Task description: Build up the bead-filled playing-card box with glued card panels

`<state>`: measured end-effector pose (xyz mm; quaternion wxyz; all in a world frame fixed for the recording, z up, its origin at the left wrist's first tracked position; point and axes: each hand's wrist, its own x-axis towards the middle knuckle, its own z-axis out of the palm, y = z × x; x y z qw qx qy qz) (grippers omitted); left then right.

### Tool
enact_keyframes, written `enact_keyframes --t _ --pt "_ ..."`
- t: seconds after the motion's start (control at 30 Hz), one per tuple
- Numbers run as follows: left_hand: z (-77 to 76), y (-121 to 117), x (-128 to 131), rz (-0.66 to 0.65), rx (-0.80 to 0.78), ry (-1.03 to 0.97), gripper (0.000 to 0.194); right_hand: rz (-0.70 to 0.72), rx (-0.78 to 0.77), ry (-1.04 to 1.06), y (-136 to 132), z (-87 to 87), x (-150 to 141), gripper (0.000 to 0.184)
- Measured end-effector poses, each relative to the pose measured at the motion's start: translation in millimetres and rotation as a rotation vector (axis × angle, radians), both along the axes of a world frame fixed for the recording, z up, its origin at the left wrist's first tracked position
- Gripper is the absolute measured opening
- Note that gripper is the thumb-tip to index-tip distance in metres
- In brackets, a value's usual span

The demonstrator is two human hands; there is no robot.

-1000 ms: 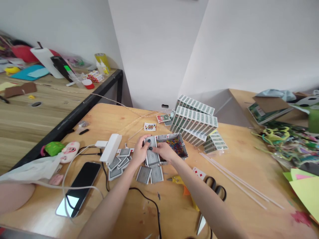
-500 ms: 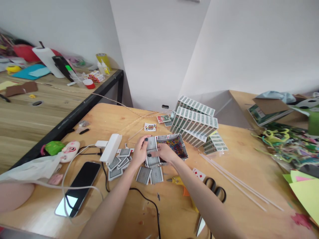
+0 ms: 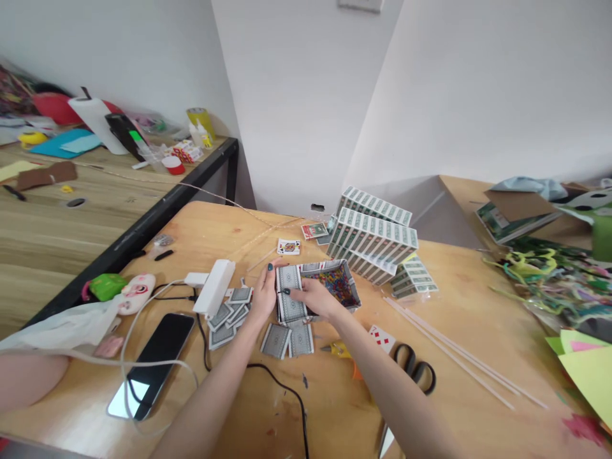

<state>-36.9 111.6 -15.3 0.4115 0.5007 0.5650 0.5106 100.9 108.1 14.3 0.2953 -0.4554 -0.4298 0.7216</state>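
Observation:
A rectangular box (image 3: pixel 354 288) walled with playing cards stands on the table, small multicoloured pieces (image 3: pixel 336 280) inside it. Grey-backed playing cards (image 3: pixel 289 280) lie across its left end. My left hand (image 3: pixel 264 294) is closed against the box's left side, thumb up by the rim. Over the box, my right hand (image 3: pixel 315 297) pinches the cards, with its thumb on top and its other fingers hidden underneath. Two loose cards (image 3: pixel 300 339) lie in front of the box. A pile of cards (image 3: pixel 229 319) sits left of my left forearm.
Stacked card packs (image 3: pixel 373 236) stand behind, right of the box. A glue gun (image 3: pixel 338 349) and scissors (image 3: pixel 415 370) lie partly beneath my right forearm. White sticks (image 3: pixel 459 350) are on the right. A phone (image 3: pixel 153 363), cables and a white power strip (image 3: pixel 215 288) are on the left.
The cards over the box's left end now look flatter and straighter. My left hand has slid slightly left and down along the edge; my right thumb has moved slightly up.

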Motion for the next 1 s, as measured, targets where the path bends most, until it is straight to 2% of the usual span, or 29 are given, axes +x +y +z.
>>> enact_keyframes --t 0.13,0.23,0.3,0.47,0.6,0.73,1.0 --pt "3.9 -8 -6 0.057 0.014 -0.062 0.051 -0.019 -0.037 -0.001 0 -4.8 -1 0.034" --pt "9.5 -23 -10 0.068 0.082 0.065 0.042 -0.05 -0.067 -0.015 1 -6.6 -1 0.028" --pt "14.1 -36 -12 -0.011 0.126 0.193 0.043 -0.066 -0.089 -0.028 1 -5.8 0 0.025" --pt "28.8 -57 -9 -0.35 0.238 0.645 0.065 -0.081 -0.112 -0.056 1 -0.2 1 0.016" --pt "39.1 -53 -1 -0.405 0.282 0.893 0.079 -0.07 -0.114 -0.057 2 1.7 1 0.013" --pt "42.5 -43 3 -0.423 0.245 1.034 0.088 -0.054 -0.115 -0.064 3 0.5 1 0.017" --pt "43.8 -32 -9 -0.515 0.233 1.013 0.103 -0.027 -0.155 -0.053 5 -5.1 3 0.013"
